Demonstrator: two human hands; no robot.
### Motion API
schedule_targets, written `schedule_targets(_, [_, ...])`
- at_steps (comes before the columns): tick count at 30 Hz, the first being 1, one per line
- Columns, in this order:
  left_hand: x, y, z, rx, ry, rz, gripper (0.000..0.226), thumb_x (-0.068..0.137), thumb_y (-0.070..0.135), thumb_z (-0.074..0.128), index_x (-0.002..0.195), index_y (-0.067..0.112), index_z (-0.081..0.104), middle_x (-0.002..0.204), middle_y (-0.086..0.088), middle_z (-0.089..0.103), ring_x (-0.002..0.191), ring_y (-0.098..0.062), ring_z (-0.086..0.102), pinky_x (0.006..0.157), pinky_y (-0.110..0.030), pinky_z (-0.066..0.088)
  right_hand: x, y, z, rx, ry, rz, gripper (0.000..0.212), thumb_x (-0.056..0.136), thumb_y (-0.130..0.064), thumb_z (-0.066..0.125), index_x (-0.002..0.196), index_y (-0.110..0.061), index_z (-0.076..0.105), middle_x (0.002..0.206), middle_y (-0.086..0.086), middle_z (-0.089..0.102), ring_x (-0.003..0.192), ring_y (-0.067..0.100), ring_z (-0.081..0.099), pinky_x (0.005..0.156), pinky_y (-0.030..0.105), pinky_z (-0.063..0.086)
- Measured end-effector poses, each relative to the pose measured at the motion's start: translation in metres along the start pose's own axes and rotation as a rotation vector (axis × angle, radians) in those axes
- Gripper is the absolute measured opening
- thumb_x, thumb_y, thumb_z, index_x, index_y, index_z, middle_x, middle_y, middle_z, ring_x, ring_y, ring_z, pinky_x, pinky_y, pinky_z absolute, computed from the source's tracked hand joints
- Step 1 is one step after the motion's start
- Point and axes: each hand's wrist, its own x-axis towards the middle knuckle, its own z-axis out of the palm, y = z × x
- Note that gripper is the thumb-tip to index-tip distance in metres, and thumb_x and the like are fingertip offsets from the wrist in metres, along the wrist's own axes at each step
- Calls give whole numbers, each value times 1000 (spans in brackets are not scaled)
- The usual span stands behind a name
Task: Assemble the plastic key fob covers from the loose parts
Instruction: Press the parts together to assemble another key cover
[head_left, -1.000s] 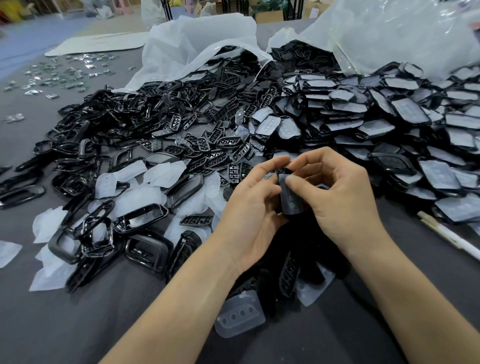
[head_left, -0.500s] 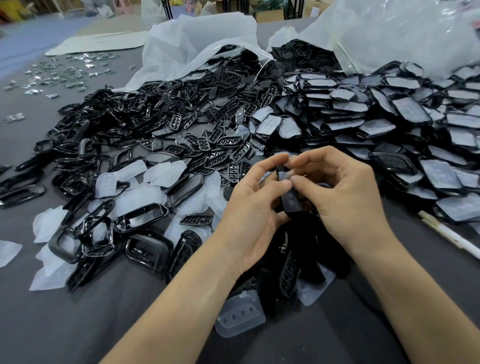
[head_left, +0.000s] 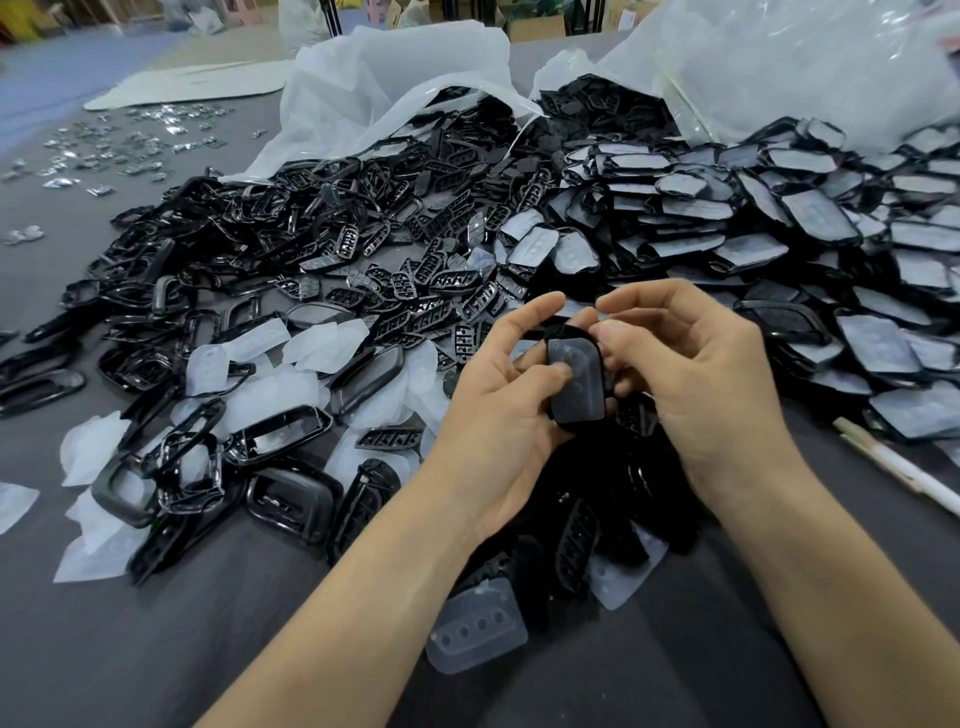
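Note:
Between my hands is a black key fob cover (head_left: 576, 382) with a translucent insert facing me. My left hand (head_left: 498, 395) cradles it, thumb pressed on its face. My right hand (head_left: 691, 374) pinches its upper right edge with curled fingers. Black frames and button grilles (head_left: 291, 249) lie heaped to the left. Translucent silicone pads (head_left: 270, 395) are scattered among them. Covers with inserts fitted (head_left: 779, 249) are piled to the right.
A loose translucent pad (head_left: 475, 629) lies near my left forearm. A white pen (head_left: 898, 470) lies at the right edge. Two open plastic bags (head_left: 395, 88) spill parts at the back. Small shiny metal pieces (head_left: 114, 145) are spread far left on the grey table (head_left: 156, 649).
The cover has turned in my hands, so its translucent face now points at me. My left thumb has moved onto that face and my right fingers have shifted to its top edge.

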Motion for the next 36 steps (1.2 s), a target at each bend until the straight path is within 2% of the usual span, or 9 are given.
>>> schedule_targets(6, [1, -1, 0, 11, 11, -1, 50, 93, -14, 36, 131, 16, 50, 94, -14, 50, 81, -17, 57, 64, -27, 56, 0, 6, 2, -32, -86, 62, 19, 77, 0, 73, 87, -15, 67, 77, -1, 70, 71, 6, 65, 61, 20, 55])
schedule_targets(11, [1, -4, -4, 121, -39, 9, 53, 95, -12, 34, 136, 19, 44, 81, 5, 68, 77, -6, 66, 68, -25, 57, 2, 9, 2, 53, -70, 106, 20, 77, 3, 71, 79, -16, 67, 77, -7, 73, 74, 5, 68, 67, 17, 54])
schedule_targets(15, [0, -5, -1, 273, 2, 45, 55, 97, -12, 35, 140, 21, 40, 131, -1, 61, 117, -10, 58, 104, -38, 45, 2, 9, 2, 110, -90, 184, 16, 79, 3, 68, 77, -13, 68, 74, 1, 71, 73, 14, 66, 68, 25, 55])
schedule_targets(17, [-1, -6, 0, 323, 10, 62, 55, 97, -12, 36, 142, 19, 39, 138, -1, 55, 127, -13, 51, 112, -43, 36, 1, 8, 1, 138, -91, 221, 14, 79, 2, 67, 75, -11, 69, 76, 11, 68, 74, 23, 63, 72, 35, 53])
schedule_targets(20, [-2, -5, 1, 368, 39, 92, 50, 96, -10, 41, 131, 23, 50, 122, -2, 64, 119, -16, 58, 110, -47, 39, 1, 7, 3, 148, -79, 222, 13, 79, 5, 66, 75, -8, 66, 79, 15, 66, 76, 27, 60, 75, 40, 51])
schedule_targets(24, [-4, -2, 0, 518, 104, 220, 38, 94, -2, 51, 118, 26, 61, 107, -2, 70, 103, -14, 66, 98, -49, 49, 3, 6, 4, 134, -32, 197, 22, 79, 4, 66, 68, -15, 67, 66, 3, 66, 63, 17, 61, 62, 30, 51])
schedule_targets(27, [-6, -3, -3, 674, 98, 345, 46, 89, 11, 63, 119, 45, 55, 100, 5, 71, 90, -8, 69, 85, -32, 55, 6, 7, 1, 136, 21, 183, 32, 79, 5, 65, 60, -21, 70, 65, 2, 65, 68, 22, 59, 70, 37, 50])
schedule_targets(30, [-5, -5, -5, 765, 74, 390, 53, 84, 11, 69, 122, 45, 53, 89, 7, 68, 74, -4, 66, 72, -19, 51, 5, 7, 2, 181, 38, 191, 38, 80, 7, 62, 58, -24, 69, 69, 8, 62, 75, 31, 59, 72, 48, 52])
schedule_targets(36, [-5, -7, -6, 788, 74, 379, 58, 84, 4, 70, 127, 37, 51, 83, 4, 70, 77, -6, 68, 78, -20, 53, 6, 7, 2, 276, 63, 231, 34, 82, 8, 58, 63, -20, 64, 73, 11, 55, 79, 31, 52, 74, 48, 44])
